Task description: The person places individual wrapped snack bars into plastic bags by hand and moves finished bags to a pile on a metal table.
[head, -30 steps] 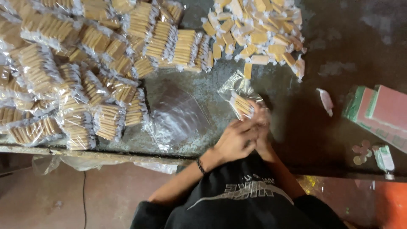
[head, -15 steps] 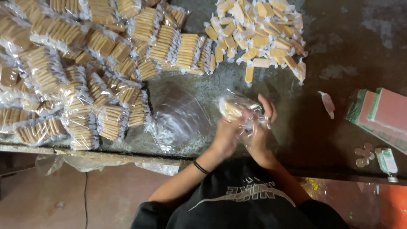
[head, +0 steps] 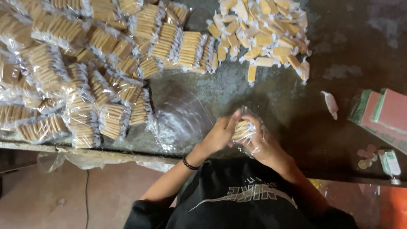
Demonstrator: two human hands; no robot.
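Observation:
Both my hands hold one clear plastic bag (head: 248, 133) with a short stack of tan wrapped candy bars inside, just above the near edge of the dark table (head: 296, 114). My left hand (head: 220, 135) pinches the bag's left side. My right hand (head: 265, 146) cups it from below and the right. A loose heap of single wrapped bars (head: 263, 36) lies at the far middle. Filled bags (head: 85, 80) are piled across the left half. A stack of empty clear bags (head: 180, 116) lies just left of my hands.
A small white scrap (head: 330, 103) lies right of my hands. Pink and green flat packets (head: 381, 114) sit at the right edge, with a few coins (head: 364, 157) and a small tube (head: 390, 163) near them. The table's front edge (head: 85, 150) runs below the piles.
The bag moved from up in front of me back down toward the table's near edge, and both hands closed around it again.

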